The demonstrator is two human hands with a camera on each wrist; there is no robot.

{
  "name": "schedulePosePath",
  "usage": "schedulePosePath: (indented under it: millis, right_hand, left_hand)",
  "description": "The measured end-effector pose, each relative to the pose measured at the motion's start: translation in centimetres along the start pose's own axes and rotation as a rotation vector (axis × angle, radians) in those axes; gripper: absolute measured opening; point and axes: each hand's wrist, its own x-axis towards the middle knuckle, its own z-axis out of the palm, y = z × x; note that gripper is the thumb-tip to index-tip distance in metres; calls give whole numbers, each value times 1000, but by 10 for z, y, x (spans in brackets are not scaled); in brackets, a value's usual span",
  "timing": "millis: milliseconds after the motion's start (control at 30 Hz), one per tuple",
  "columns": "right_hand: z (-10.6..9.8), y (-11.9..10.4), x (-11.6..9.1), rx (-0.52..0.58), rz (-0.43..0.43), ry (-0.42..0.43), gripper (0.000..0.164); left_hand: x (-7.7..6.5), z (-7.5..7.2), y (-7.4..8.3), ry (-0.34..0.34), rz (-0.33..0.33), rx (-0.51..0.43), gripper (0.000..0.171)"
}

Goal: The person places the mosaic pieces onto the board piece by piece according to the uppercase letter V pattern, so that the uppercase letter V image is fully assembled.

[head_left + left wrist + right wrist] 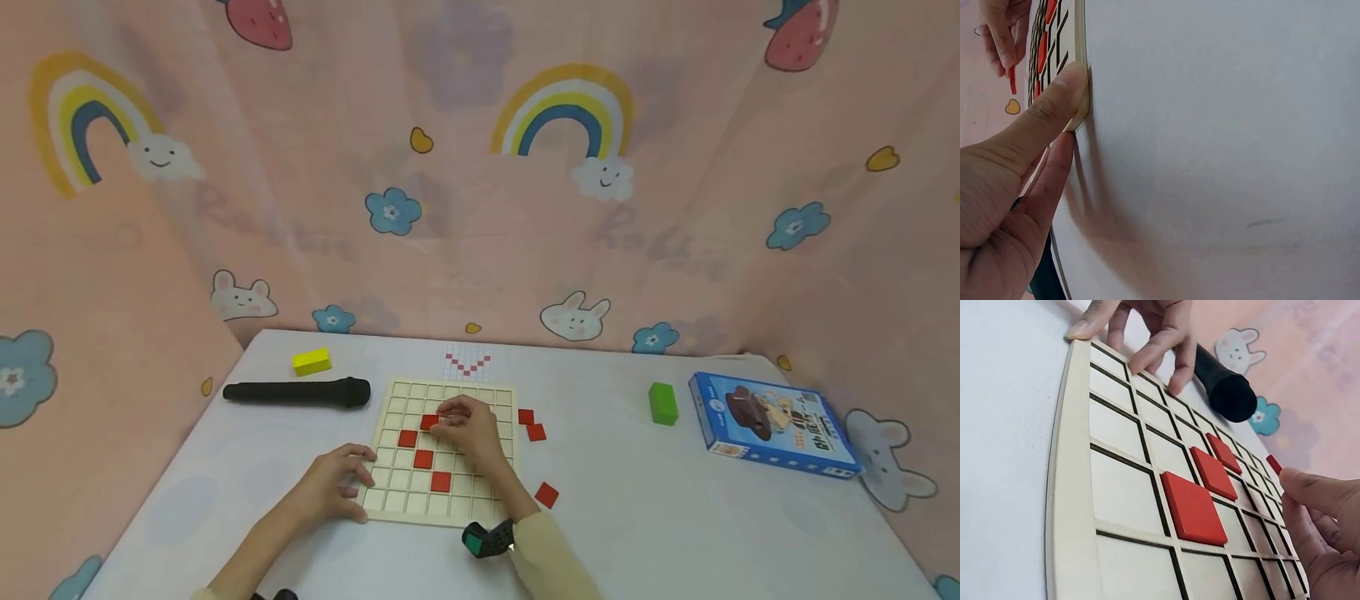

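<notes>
My right hand (474, 432) pinches a red square tile (1274, 464) between thumb and fingers, just above the upper middle of a pale grid board (386, 504). The held tile stands on edge in the right wrist view. Three other red tiles (423, 459) lie in squares of the board, in a bent row. At the board's near left corner, my left hand (330, 483) rests with its thumb on the corner and its fingertips along the left edge. Three loose red tiles (547, 495) lie on the table right of the board.
Behind the board lies a paper grid pattern (467, 364) with red squares in a V. A black microphone (296, 393) and a yellow block (311, 362) are at left. To the right stand a green block (663, 404) and a blue box (776, 425).
</notes>
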Motion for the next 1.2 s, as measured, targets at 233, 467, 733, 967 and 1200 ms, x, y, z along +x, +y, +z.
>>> schedulePosePath:
  millis: [233,467,733,967,1200]
  right_hand:
    - [25,-6,16,-103,-81,-41,24]
    - [39,-12,28,-175,-83,-49,22]
    - [48,-6,30,-180,-69,-55,23]
    - [53,-8,31,-201,-19,-43,20]
    - [51,-8,32,-175,5,-34,20]
  left_hand:
    - [1,1,2,-1,-40,1,34]
    - [2,-3,2,-6,5,-4,33]
    - [0,-1,1,-10,-15,-18,35]
    - [1,-1,-2,-14,-20,-13,35]
    - [2,-2,-3,-12,-2,-28,35]
